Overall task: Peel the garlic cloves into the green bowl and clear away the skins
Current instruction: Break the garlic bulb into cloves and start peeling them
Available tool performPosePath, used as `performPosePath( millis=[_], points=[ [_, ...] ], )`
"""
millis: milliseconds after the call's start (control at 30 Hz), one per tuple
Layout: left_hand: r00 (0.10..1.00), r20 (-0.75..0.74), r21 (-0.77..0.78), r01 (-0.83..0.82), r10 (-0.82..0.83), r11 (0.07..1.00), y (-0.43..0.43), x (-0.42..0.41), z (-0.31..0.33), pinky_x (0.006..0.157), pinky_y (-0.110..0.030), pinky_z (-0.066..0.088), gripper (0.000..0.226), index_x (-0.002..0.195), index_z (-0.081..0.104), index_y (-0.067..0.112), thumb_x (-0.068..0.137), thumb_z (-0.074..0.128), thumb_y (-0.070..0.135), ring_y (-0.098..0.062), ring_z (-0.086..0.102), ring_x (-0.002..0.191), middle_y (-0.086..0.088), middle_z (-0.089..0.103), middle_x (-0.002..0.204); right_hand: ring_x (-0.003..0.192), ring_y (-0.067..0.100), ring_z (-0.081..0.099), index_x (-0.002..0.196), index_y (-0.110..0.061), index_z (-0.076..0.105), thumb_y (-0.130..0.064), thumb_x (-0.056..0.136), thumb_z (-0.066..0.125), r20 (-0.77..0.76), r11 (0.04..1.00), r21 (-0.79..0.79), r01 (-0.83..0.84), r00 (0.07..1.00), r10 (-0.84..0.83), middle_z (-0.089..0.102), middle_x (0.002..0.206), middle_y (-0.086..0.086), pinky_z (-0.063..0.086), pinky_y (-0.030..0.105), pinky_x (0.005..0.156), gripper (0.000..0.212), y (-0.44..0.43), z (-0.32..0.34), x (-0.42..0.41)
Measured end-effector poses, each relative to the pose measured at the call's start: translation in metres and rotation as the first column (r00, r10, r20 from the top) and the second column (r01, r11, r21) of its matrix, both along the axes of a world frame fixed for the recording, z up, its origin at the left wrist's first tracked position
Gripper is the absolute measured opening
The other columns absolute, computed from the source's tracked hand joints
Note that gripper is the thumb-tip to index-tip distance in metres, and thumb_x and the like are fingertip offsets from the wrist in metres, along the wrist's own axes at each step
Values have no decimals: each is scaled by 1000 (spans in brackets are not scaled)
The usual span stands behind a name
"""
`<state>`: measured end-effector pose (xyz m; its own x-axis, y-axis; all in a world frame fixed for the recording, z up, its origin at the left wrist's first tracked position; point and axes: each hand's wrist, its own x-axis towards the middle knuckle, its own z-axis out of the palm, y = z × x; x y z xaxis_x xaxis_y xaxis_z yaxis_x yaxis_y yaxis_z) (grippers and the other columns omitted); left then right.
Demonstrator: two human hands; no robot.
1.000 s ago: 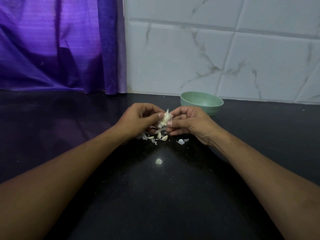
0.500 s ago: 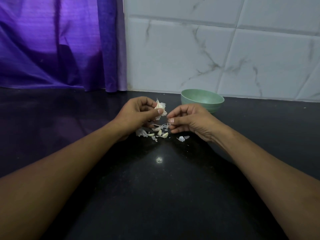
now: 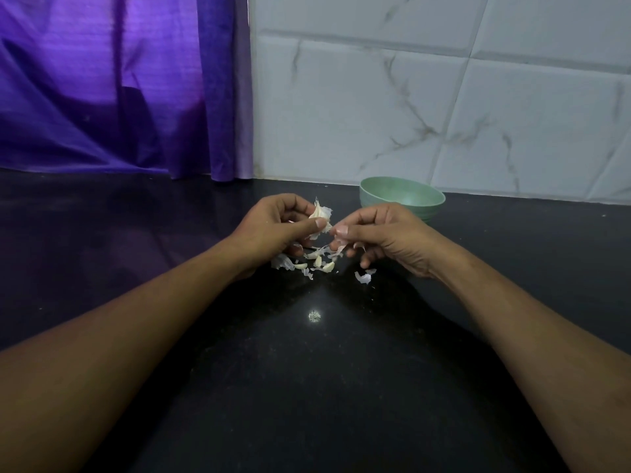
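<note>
the left hand (image 3: 276, 230) grips a clove (image 3: 320, 215), the right hand (image 3: 386, 237) pinches a skin scrap (image 3: 339, 248), above loose skins (image 3: 285, 262) on the counter (image 3: 314, 387), bowl (image 3: 403, 197) just behind.

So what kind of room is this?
Most likely a home kitchen. There's a dark stone counter with white marble-look wall tiles behind it, a green bowl by the wall, and the left hand holds garlic above loose skins on the counter.

Left hand (image 3: 273, 230) pinching garlic (image 3: 321, 213), skins (image 3: 362, 277) on counter (image 3: 307, 387)
</note>
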<state>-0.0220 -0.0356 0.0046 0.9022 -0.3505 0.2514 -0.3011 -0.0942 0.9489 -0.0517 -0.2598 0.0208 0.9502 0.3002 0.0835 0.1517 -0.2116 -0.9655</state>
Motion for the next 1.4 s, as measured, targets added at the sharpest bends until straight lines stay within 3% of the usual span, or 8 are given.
performPosePath(
  millis=[167,300,467,633,933,1133,1267,1400],
  points=[
    [1000,12,0,8,-8,1000,0,-3,2,62,-30,58,26,112,68,3,92,77,16,-17,69,73,-13,72,91,83,26,76,110,4,73,-13,93,70,31,999,31,24,999,-25,78,94,17,63,36,81,24,0,2,0],
    [1000,21,24,12,-13,1000,-1,-4,3,63,-31,59,31,107,69,3,85,84,17,-16,69,70,-7,72,80,79,30,76,109,-1,70,-21,90,77,81,993,60,104,991,-109,77,96,16,63,42,74,28,2,-1,-1],
    [998,47,33,35,-36,999,-5,-7,4,60,-26,59,32,102,71,3,79,88,16,-14,66,68,-7,70,81,74,27,74,109,-2,68,-28,82,80,30,996,82,44,998,-47,77,102,16,62,36,65,39,11,-3,-7],
    [996,50,6,70,-70,998,-4,-9,7,64,-28,61,27,103,75,3,81,86,12,-17,69,69,-13,74,85,73,25,74,110,1,67,-21,85,77,-40,975,215,47,998,-39,76,96,18,65,33,65,35,10,-2,-6],
    [998,57,-16,26,-25,1000,-7,-12,8,57,-20,56,14,95,78,3,82,83,7,-11,67,61,-17,75,81,77,27,77,93,-7,67,-22,82,79,-18,980,195,25,1000,-22,78,104,14,65,35,70,23,13,-2,-8],
    [998,6,-63,56,-55,996,-4,-10,8,66,-26,58,21,99,80,2,81,83,12,-18,66,69,-24,76,98,77,28,78,90,-4,67,-20,80,77,-11,978,209,16,1000,-14,77,99,19,66,34,69,21,12,1,-8],
    [997,-22,-96,73,-75,993,-5,-11,8,69,-27,59,14,87,82,11,77,83,20,-21,67,74,-23,76,106,76,29,78,85,-5,65,-17,83,76,-4,978,209,16,1000,-16,76,91,18,65,33,66,16,12,0,-8],
    [998,-40,-114,53,-58,992,-7,-10,6,64,-23,60,12,91,80,5,83,80,14,-17,67,67,-19,75,91,77,29,78,85,-6,64,-15,82,77,10,980,197,5,1000,-7,75,90,19,66,34,69,16,10,-1,-6]
  ],
)
